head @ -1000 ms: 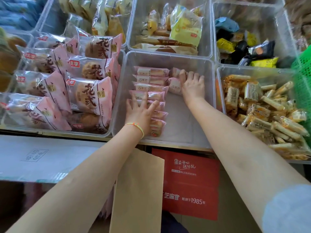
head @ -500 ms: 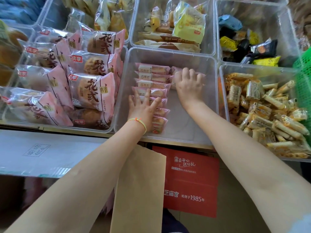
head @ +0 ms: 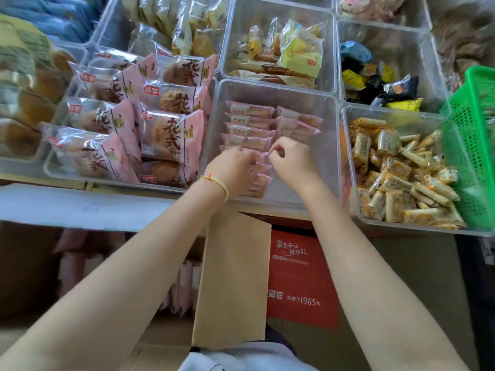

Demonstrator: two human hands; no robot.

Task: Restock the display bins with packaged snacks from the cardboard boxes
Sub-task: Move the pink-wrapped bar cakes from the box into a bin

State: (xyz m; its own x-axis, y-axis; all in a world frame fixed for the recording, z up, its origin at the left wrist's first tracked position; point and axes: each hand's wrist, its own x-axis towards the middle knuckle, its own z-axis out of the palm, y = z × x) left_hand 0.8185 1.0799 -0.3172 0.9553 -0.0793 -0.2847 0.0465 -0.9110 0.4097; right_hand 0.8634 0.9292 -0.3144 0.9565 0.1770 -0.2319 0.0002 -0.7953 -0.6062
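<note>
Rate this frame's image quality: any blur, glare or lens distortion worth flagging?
Head view: even light, no hard shadows; the hands, left and right, are slightly motion-smeared over the pink packs; glare on the bread wrappers; wide-angle bending at the edges, where the green basket leans; far corners soft.

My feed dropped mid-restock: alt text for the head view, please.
Both hands meet over a column of small pink snack packs in the middle clear bin: left hand atop them, right hand pinching a wrapper. An open cardboard box sits below.
</note>
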